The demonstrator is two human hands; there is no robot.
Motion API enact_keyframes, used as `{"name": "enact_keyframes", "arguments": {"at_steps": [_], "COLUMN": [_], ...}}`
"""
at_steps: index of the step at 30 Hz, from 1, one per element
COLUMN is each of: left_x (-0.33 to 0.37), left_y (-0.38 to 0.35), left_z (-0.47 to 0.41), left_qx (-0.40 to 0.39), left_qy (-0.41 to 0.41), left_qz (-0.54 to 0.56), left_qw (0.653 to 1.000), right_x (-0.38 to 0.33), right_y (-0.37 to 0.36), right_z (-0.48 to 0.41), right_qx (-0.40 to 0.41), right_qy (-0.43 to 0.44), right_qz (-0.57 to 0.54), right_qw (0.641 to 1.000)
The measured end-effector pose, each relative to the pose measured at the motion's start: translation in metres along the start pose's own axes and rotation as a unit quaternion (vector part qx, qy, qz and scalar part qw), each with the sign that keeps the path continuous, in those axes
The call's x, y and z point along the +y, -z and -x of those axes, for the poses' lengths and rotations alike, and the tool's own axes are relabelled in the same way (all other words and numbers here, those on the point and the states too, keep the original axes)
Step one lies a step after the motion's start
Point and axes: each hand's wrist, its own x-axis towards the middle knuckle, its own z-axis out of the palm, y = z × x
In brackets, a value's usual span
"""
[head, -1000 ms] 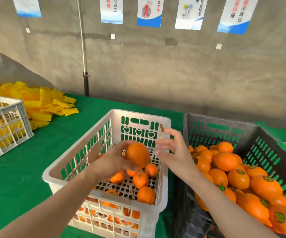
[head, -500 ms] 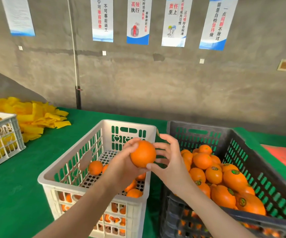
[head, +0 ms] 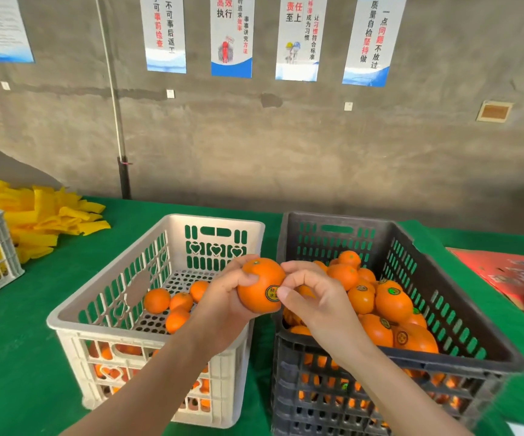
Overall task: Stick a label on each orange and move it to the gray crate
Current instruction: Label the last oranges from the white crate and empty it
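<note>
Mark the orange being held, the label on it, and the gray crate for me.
held orange (head: 254, 297), head view, bare peel on its lower front.
label (head: 271, 292), head view, the sticker's visible left half.
gray crate (head: 317, 218), head view, its far rim.

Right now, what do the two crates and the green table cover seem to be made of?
White crate: moulded plastic, matte, with slots and heart cut-outs. Gray crate: the same kind of plastic, darker, slotted walls. Green table cover: probably felt or cloth, dull and without shine; which one is unclear.
</note>
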Motion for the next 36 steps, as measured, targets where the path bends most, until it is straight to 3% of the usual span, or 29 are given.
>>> {"name": "enact_keyframes", "arguments": {"at_steps": [10,14,20,24,26,28,31,33,36], "left_x": [-0.010,-0.016,-0.029,-0.045,-0.053,-0.062,-0.073,-0.077,-0.080], "left_y": [-0.005,-0.003,-0.019,-0.043,-0.052,-0.053,-0.049,-0.047,-0.046], "left_z": [0.002,0.003,-0.003,-0.031,-0.047,-0.060,-0.072,-0.074,-0.075], "left_qx": [-0.016,0.002,-0.013,0.069,0.110,0.094,0.016,-0.013,-0.009], "left_qy": [0.011,0.021,0.027,0.003,-0.062,-0.126,-0.079,-0.040,-0.025], "left_qz": [0.015,0.013,-0.019,-0.134,-0.292,-0.460,-0.670,-0.716,-0.742], "left_qw": [1.000,1.000,0.999,0.989,0.948,0.874,0.738,0.696,0.670], "right_x": [0.006,0.010,0.023,0.029,0.033,0.047,0.081,0.109,0.146], "right_y": [0.000,0.002,0.008,0.036,0.057,0.083,0.126,0.150,0.171], "right_z": [0.012,0.017,0.024,0.008,-0.008,-0.032,-0.073,-0.093,-0.109], "right_qx": [0.088,0.087,0.009,0.034,0.054,0.097,0.151,0.153,0.138], "right_qy": [0.111,0.030,0.019,-0.018,-0.030,-0.046,-0.135,-0.195,-0.266], "right_qz": [0.151,0.109,0.130,0.166,0.177,0.198,0.265,0.327,0.398], "right_qw": [0.978,0.990,0.991,0.985,0.982,0.974,0.943,0.912,0.867]}}
